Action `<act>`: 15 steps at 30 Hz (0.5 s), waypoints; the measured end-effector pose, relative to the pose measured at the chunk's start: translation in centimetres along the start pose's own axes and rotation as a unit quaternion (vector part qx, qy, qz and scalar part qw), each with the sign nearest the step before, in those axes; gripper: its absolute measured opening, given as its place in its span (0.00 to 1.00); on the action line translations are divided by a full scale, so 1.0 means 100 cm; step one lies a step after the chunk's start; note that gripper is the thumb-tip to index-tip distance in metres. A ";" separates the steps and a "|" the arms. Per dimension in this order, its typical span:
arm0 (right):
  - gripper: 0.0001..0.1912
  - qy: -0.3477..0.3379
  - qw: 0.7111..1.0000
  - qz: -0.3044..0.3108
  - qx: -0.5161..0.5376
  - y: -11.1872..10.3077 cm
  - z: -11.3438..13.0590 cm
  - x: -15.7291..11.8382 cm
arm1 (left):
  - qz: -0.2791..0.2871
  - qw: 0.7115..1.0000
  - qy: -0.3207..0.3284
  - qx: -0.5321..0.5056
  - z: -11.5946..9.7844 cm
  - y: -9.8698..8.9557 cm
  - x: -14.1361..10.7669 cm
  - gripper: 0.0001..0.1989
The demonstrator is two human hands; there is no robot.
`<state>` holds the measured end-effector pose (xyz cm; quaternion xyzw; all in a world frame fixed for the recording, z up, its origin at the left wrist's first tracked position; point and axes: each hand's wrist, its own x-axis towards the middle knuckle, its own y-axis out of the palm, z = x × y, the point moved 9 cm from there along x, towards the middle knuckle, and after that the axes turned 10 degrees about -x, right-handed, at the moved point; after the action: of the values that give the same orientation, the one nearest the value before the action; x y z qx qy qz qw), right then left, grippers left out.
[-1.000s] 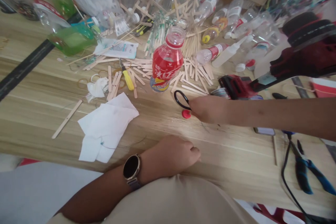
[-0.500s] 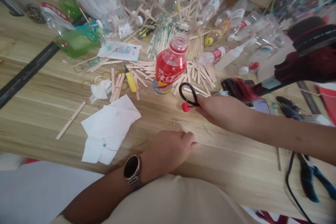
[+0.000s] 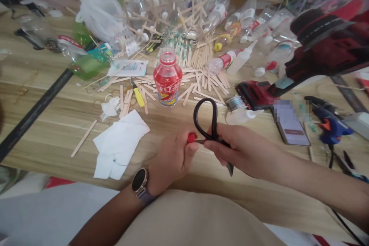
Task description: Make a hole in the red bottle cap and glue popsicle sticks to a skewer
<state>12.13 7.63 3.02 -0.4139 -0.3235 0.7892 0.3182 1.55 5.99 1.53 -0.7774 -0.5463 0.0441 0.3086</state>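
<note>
My left hand [image 3: 173, 153], with a watch on its wrist, pinches a small red bottle cap [image 3: 191, 137] between thumb and fingers. Black-handled scissors [image 3: 205, 117] are gripped in my right hand [image 3: 239, 148]. One handle loop sticks up above the fingers, and a pointed blade shows below the hand. Another thin metal part of the scissors reaches toward the cap and seems to touch it. Just beyond both hands stands an uncapped red-labelled plastic bottle [image 3: 168, 78], upright on the wooden table [image 3: 161, 121].
Wooden craft sticks [image 3: 217, 82] lie fanned behind the bottle. White tissue [image 3: 122, 144] is at left, with a yellow-handled tool [image 3: 139, 96] beyond it. A red-black cordless tool [image 3: 256, 94], a phone [image 3: 291, 123] and a blue glue gun [image 3: 331, 125] are at right. Plastic bottles [image 3: 248, 13] crowd the back.
The red cap, earlier at the scissors in my right hand, is now between my left fingers. My right hand has come nearer my body, and the camera view has shifted.
</note>
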 end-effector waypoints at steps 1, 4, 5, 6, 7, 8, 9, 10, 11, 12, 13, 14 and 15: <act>0.12 -0.024 0.999 -0.019 -0.018 -0.001 0.003 -0.002 | -0.024 1.000 0.005 0.009 -0.002 -0.002 -0.002 0.20; 0.09 -0.137 0.958 -0.182 -0.172 -0.017 0.021 -0.017 | -0.141 0.989 0.001 0.046 -0.001 -0.011 -0.010 0.18; 0.10 -0.184 0.921 -0.245 -0.240 -0.019 0.031 -0.025 | -0.152 0.987 0.000 0.054 0.001 -0.009 -0.012 0.17; 0.11 -0.227 0.878 -0.296 -0.299 -0.019 0.039 -0.034 | -0.158 0.986 0.000 0.060 0.003 -0.005 -0.013 0.15; 0.13 -0.262 0.842 -0.326 -0.340 -0.015 0.045 -0.040 | -0.157 0.986 0.003 0.062 0.004 -0.001 -0.013 0.14; 0.15 -0.281 0.828 -0.334 -0.353 -0.012 0.047 -0.043 | -0.163 0.984 0.003 0.065 0.004 0.000 -0.013 0.13; 0.16 -0.280 0.834 -0.329 -0.342 -0.011 0.045 -0.042 | -0.174 0.982 -0.005 0.066 0.005 0.000 -0.014 0.13; 0.16 -0.265 0.849 -0.325 -0.321 -0.013 0.042 -0.039 | -0.180 0.981 -0.012 0.065 0.005 -0.001 -0.013 0.13; 0.15 -0.237 0.875 -0.314 -0.283 -0.015 0.036 -0.035 | -0.184 0.981 -0.017 0.064 0.004 -0.003 -0.013 0.15; 0.15 -0.206 0.910 -0.282 -0.224 -0.016 0.029 -0.028 | -0.180 0.981 -0.016 0.064 0.001 -0.004 -0.012 0.16; 0.15 -0.174 0.942 -0.238 -0.162 -0.015 0.022 -0.022 | -0.170 0.984 -0.011 0.062 -0.003 -0.005 -0.011 0.17; 0.16 -0.142 0.975 -0.156 -0.070 -0.006 0.014 -0.014 | -0.156 0.986 -0.005 0.053 -0.006 -0.006 -0.009 0.17; 0.19 -0.115 0.991 -0.070 0.013 0.005 0.010 -0.009 | -0.142 0.989 -0.005 0.035 -0.008 -0.007 -0.008 0.16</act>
<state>11.62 6.38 3.49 -0.2926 -0.3759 0.8113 0.3389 0.97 5.09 2.33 -0.6803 -0.6507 0.0228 0.3364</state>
